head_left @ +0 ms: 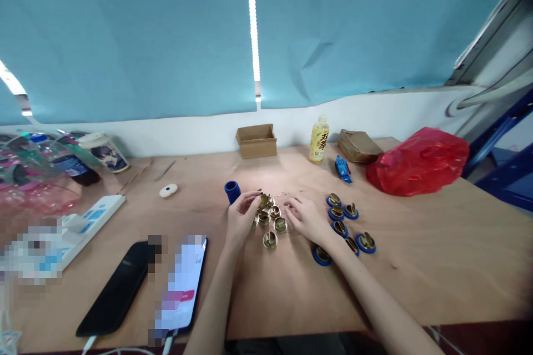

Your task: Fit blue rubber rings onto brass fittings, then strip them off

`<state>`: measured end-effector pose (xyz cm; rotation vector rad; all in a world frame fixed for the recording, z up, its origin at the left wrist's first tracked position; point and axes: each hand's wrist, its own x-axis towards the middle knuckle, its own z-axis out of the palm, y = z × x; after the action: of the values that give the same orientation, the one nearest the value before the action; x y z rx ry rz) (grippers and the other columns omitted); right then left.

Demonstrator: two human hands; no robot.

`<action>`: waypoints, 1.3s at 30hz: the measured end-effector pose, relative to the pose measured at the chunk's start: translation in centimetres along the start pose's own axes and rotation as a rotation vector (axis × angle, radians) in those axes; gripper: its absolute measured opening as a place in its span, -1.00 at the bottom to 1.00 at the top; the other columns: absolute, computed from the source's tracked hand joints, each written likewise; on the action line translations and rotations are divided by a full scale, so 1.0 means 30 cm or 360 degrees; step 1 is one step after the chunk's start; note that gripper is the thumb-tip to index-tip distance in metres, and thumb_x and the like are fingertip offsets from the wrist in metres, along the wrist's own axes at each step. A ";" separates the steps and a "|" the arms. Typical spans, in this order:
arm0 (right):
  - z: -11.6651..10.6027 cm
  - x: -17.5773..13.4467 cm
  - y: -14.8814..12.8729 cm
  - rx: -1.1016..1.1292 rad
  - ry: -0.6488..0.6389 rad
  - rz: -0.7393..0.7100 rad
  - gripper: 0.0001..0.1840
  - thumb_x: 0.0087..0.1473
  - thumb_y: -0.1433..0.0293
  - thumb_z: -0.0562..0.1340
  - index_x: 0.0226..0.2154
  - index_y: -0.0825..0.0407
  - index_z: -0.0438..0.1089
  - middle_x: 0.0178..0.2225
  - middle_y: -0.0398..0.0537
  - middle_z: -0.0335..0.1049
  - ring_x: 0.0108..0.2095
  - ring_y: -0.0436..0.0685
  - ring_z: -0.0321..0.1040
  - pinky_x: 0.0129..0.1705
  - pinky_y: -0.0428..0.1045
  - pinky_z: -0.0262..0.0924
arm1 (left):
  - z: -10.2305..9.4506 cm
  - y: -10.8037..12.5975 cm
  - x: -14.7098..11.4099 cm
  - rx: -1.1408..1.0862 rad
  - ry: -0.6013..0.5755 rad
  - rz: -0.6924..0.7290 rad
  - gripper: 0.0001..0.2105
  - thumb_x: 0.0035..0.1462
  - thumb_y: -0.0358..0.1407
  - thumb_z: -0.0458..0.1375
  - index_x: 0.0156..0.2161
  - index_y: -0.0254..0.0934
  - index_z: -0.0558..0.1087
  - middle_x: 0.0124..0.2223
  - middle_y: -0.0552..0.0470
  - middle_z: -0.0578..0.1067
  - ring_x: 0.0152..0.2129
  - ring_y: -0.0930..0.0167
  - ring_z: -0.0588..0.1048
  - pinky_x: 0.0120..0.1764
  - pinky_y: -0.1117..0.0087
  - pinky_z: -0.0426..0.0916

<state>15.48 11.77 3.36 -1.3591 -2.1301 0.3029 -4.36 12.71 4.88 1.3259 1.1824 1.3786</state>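
Over the middle of the wooden table, my left hand (242, 216) pinches a small round brass-coloured fitting (264, 200) between thumb and fingertips. My right hand (307, 218) is a little to the right, thumb and fingers pressed together; whatever they hold is too small to make out. A thin wire-like piece (283, 194) shows near those fingertips. Several loose brass fittings (270, 239) lie between and below my hands. Right of my right forearm sit several similar brass fittings with blue rings (366, 242). A blue hollow cylinder (232, 191) stands beside my left hand.
At the back are a cardboard box (257, 147), yellow drink bottle (318, 140), blue packet (343, 169), brown package (358, 146) and red plastic bag (418, 162). Two phones (119, 288), a power strip (94, 227), several bottles (69, 161) and a white disc (168, 191) lie left.
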 end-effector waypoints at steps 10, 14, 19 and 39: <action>0.001 -0.025 -0.095 0.0206 -0.0197 -0.0403 -0.73 0.03 0.29 0.35 -0.20 0.02 0.41 -0.13 -0.01 0.37 -0.09 0.17 0.31 -0.06 0.06 0.22 | -0.127 0.035 -0.120 0.0932 -0.0113 0.0098 -0.79 0.13 -0.21 0.16 -0.17 -0.24 0.52 -0.23 -0.05 0.60 -0.35 0.30 0.55 -0.25 0.31 0.41; 0.034 -0.034 -0.098 -0.0085 -0.0209 -0.0382 -0.63 -0.06 0.20 0.41 -0.22 0.01 0.40 -0.15 0.01 0.37 -0.11 0.23 0.29 -0.08 0.11 0.21 | -0.153 -0.001 -0.221 0.1176 -0.0176 0.0183 -0.81 0.16 -0.25 0.11 -0.15 -0.22 0.49 -0.16 -0.07 0.55 -0.24 0.24 0.53 -0.18 0.25 0.41; 0.093 -0.027 -0.092 -0.0378 -0.0090 -0.0262 -0.65 0.07 0.20 0.34 -0.14 0.04 0.37 -0.18 0.07 0.38 -0.17 0.25 0.34 -0.19 0.08 0.23 | -0.155 -0.047 -0.278 0.1231 -0.0222 0.0231 -0.80 0.21 -0.29 0.07 -0.09 -0.19 0.45 -0.10 -0.07 0.48 -0.16 0.26 0.50 -0.11 0.22 0.41; -0.050 -0.012 0.033 -0.0933 -0.0080 0.0588 -0.81 0.08 0.52 0.15 -0.21 0.13 0.39 -0.20 0.18 0.40 -0.12 0.27 0.29 -0.18 0.00 0.13 | -0.013 0.015 -0.194 0.1288 -0.0006 0.0748 -0.82 0.26 -0.36 0.04 -0.06 -0.21 0.39 0.03 -0.12 0.41 -0.03 0.25 0.47 0.00 0.20 0.40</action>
<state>17.21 11.72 3.97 -2.1015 -2.0811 -0.1701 -4.39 6.89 4.29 2.2837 1.5733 1.2323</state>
